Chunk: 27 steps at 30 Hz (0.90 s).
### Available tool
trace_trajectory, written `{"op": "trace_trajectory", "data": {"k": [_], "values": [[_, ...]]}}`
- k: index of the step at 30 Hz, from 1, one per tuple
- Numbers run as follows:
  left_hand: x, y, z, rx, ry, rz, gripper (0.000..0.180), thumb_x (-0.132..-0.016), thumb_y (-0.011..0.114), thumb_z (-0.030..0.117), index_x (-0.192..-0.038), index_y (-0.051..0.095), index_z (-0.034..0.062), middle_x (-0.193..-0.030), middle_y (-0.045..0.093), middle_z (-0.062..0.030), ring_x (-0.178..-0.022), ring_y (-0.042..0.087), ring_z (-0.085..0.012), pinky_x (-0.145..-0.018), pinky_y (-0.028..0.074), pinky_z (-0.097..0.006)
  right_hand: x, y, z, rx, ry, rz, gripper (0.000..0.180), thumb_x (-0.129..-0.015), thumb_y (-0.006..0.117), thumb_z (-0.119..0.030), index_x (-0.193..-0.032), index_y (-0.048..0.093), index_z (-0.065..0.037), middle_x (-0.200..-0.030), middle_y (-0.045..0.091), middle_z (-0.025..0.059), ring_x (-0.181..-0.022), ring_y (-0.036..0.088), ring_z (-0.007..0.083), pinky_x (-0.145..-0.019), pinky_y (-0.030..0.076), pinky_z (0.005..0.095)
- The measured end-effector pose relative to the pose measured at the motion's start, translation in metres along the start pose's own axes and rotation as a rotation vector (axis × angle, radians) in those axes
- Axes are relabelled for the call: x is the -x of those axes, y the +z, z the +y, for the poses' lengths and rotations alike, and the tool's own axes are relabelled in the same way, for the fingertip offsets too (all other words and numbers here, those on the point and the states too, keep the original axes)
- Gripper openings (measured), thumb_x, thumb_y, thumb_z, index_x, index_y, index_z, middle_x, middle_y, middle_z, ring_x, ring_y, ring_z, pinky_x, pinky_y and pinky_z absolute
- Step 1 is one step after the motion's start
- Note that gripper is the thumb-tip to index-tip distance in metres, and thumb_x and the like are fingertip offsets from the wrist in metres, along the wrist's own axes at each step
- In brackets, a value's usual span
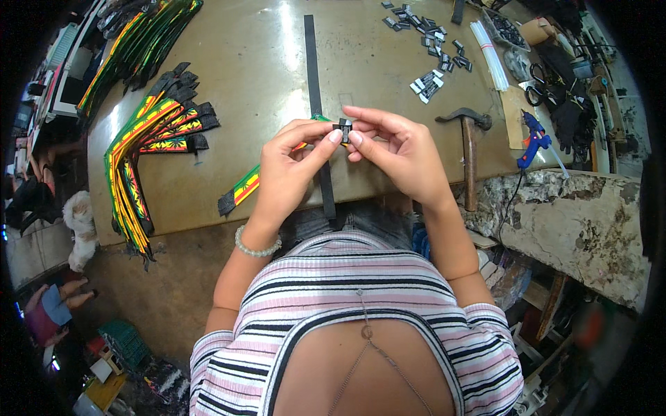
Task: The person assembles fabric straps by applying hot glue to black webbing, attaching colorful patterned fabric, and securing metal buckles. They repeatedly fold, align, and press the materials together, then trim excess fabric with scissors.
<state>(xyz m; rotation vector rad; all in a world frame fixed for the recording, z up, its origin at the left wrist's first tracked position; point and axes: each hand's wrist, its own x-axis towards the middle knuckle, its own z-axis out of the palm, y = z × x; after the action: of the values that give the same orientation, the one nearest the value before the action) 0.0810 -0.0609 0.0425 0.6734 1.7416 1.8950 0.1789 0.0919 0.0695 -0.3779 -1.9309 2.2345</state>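
Observation:
Over the table, my left hand (295,149) and my right hand (399,149) meet fingertip to fingertip, both closed in a pinch on a small black clip (343,130). A green, yellow and red patterned strap (246,187) with a black end runs beneath my left hand toward the clip. My fingers hide its other end, so I cannot tell whether it joins the clip. Below both hands, a long black strap (311,62) lies lengthwise across the table toward me.
Patterned straps (128,152) lie bundled on the left, with another bundle (142,52) behind. Several small black clips (433,48) are scattered at the far right. A hammer (470,152), white sticks (489,55), scissors (534,83) and a blue glue gun (534,142) line the table's right side.

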Motion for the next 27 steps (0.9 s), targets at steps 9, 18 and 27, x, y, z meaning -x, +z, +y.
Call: {"op": "trace_trajectory", "data": {"k": [9, 18, 27], "values": [[0.008, 0.001, -0.001, -0.024, 0.081, 0.071, 0.016, -0.086, 0.073, 0.004, -0.101, 0.073, -0.0019, -0.096, 0.067, -0.0077, -0.086, 0.06, -0.0106, -0.075, 0.048, -0.022, 0.007, 0.012, 0.004, 0.103, -0.065, 0.129, 0.026, -0.093, 0.065, -0.007, -0.114, 0.065, 0.007, -0.099, 0.067, 0.0093, -0.087, 0.064, 0.01, -0.075, 0.056, 0.0223], [0.005, -0.007, 0.002, 0.109, -0.149, 0.039, 0.023, -0.095, 0.066, 0.02, -0.107, 0.072, 0.0017, -0.096, 0.07, -0.0048, -0.074, 0.06, -0.0063, -0.057, 0.045, -0.018, 0.006, 0.013, 0.005, 0.204, -0.092, 0.138, 0.022, -0.097, 0.06, -0.011, -0.106, 0.067, 0.008, -0.095, 0.064, 0.0068, -0.078, 0.063, 0.0097, -0.07, 0.052, 0.0221], [0.009, -0.004, 0.006, 0.063, -0.209, 0.015, 0.022, -0.092, 0.069, 0.016, -0.107, 0.072, 0.0002, -0.095, 0.071, -0.0044, -0.078, 0.06, -0.0046, -0.056, 0.044, -0.017, 0.007, 0.012, 0.012, 0.184, -0.115, 0.136, 0.021, -0.096, 0.06, -0.01, -0.105, 0.067, 0.008, -0.093, 0.064, 0.0101, -0.077, 0.065, 0.0116, -0.066, 0.056, 0.0249]]}}
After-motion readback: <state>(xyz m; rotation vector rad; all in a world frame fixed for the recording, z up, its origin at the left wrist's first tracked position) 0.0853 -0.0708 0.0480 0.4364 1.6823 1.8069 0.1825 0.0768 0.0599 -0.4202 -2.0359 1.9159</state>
